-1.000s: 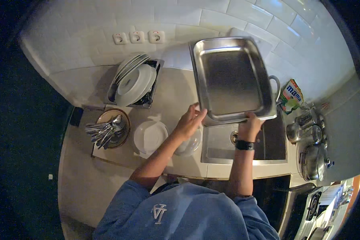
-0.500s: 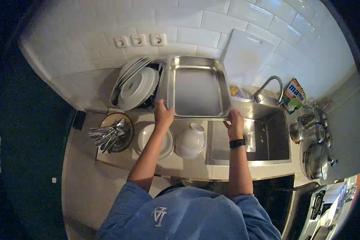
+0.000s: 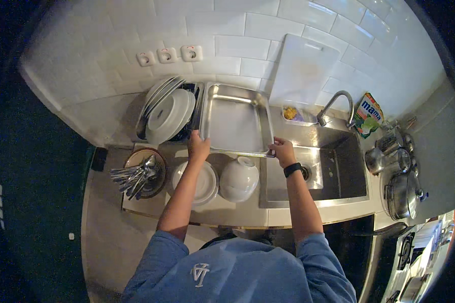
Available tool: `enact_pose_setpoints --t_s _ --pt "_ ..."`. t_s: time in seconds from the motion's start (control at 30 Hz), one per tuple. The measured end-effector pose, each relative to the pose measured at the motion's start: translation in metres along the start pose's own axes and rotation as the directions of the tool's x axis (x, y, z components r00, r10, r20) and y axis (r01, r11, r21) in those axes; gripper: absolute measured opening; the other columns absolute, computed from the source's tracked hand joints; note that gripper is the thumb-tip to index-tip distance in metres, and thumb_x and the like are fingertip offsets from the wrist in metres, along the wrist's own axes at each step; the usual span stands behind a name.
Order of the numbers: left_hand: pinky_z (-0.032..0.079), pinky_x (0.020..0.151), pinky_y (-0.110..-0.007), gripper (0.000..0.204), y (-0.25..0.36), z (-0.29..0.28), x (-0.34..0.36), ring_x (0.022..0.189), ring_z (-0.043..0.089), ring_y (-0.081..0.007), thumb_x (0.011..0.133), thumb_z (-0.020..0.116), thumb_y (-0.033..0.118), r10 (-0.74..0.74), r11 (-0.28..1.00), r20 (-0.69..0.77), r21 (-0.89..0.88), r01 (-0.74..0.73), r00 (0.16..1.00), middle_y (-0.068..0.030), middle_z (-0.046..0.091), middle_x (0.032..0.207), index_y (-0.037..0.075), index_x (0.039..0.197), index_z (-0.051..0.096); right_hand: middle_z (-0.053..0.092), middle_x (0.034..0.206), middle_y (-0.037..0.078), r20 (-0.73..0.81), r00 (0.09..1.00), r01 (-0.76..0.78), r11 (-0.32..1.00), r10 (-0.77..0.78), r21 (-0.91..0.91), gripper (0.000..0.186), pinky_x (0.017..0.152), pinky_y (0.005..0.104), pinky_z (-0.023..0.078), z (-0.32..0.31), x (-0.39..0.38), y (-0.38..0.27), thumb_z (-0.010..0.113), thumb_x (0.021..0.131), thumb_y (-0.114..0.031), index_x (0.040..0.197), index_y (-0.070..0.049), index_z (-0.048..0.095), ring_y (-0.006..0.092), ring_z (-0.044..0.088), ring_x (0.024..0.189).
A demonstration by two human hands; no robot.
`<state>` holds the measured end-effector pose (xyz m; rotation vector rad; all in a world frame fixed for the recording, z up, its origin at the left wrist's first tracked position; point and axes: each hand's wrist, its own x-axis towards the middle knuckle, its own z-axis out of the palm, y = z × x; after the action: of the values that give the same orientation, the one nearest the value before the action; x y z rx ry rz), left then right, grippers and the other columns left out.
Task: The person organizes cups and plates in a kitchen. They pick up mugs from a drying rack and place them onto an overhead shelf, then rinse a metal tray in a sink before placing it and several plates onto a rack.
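A rectangular stainless steel pan [image 3: 237,118] sits at the back of the counter, between a rack of plates and the sink. My left hand [image 3: 198,147] grips its near left corner, fingers partly hidden by the rim. At the near right corner my right hand [image 3: 283,151], with a black band on the wrist, pinches the edge. White plates [image 3: 207,184] lie stacked below my left forearm. Next to them stand white bowls [image 3: 239,179], turned upside down. Left of the pan, white oval dishes [image 3: 169,116] lean in a dark rack.
Cutlery [image 3: 136,177] fills a round bowl at the left. The steel sink [image 3: 333,166] with its curved faucet [image 3: 345,94] lies right. A white cutting board [image 3: 304,70] leans on the tiles above a small sponge tray [image 3: 290,113]. Steel pots [image 3: 402,197] and a green pouch [image 3: 368,115] stand far right.
Both hands have moved the pan a little left and lower, closer to the dish rack. The small tray by the faucet now shows more fully.
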<state>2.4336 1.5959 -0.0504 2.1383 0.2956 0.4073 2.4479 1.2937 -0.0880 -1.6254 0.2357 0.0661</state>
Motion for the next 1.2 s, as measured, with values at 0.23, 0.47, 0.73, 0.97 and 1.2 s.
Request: enact_pose_setpoints --t_s 0.23,0.47,0.73,0.97,1.2 --pt "0.045 0.083 -0.043 0.037 -0.039 0.008 0.012 0.095 0.058 -0.0383 0.072 0.063 0.014 0.045 0.998 0.002 -0.047 -0.045 0.999 -0.0247 0.06 0.098 -0.004 0.104 0.053 0.06 0.078 0.007 -0.015 0.999 -0.032 0.998 0.033 0.052 0.042 0.054 0.0242 0.046 0.011 -0.002 0.004 0.065 0.074 0.003 0.113 0.01 0.052 0.0124 0.055 0.061" --pt "0.045 0.085 -0.045 0.05 -0.029 -0.008 0.017 0.1 0.057 -0.0392 0.075 0.067 0.027 -0.068 0.964 0.266 0.266 -0.005 0.962 -0.0267 0.059 0.103 -0.004 0.11 0.052 0.061 0.08 0.007 -0.092 0.995 -0.027 0.992 0.039 0.123 0.04 0.053 0.0254 0.048 0.024 -0.002 0.001 0.062 0.075 0.001 0.114 0.002 0.055 0.0129 0.055 0.061" --pt "0.044 0.09 -0.044 0.066 0.003 -0.015 -0.026 0.104 0.056 -0.0398 0.075 0.067 0.033 -0.125 0.977 0.289 0.202 0.067 0.949 -0.0275 0.058 0.108 -0.003 0.126 0.043 0.063 0.084 0.014 -0.209 0.977 0.04 0.998 -0.047 -0.039 0.039 0.061 0.0297 0.049 0.022 0.005 0.025 0.068 0.074 -0.003 0.111 0.002 0.056 0.017 0.06 0.073" --pt "0.047 0.085 -0.036 0.04 0.03 -0.073 -0.07 0.099 0.061 -0.0281 0.082 0.064 0.026 0.047 0.977 0.217 -0.215 0.001 0.975 -0.0153 0.063 0.105 0.002 0.113 0.056 0.06 0.074 0.006 -0.129 0.991 0.037 0.991 -0.021 0.127 0.04 0.047 0.0255 0.042 0.038 0.011 0.031 0.065 0.078 -0.005 0.114 -0.004 0.049 0.0113 0.054 0.058" --pt "0.046 0.087 -0.03 0.026 0.033 -0.171 -0.102 0.103 0.058 -0.0171 0.089 0.058 0.016 -0.018 0.939 0.214 -0.332 0.09 0.977 -0.0089 0.061 0.112 0.003 0.111 0.057 0.061 0.101 0.015 -0.083 0.996 -0.002 0.988 0.015 0.154 0.048 0.071 0.0284 0.048 0.017 0.015 0.05 0.067 0.079 -0.008 0.12 -0.003 0.043 0.0176 0.058 0.087"
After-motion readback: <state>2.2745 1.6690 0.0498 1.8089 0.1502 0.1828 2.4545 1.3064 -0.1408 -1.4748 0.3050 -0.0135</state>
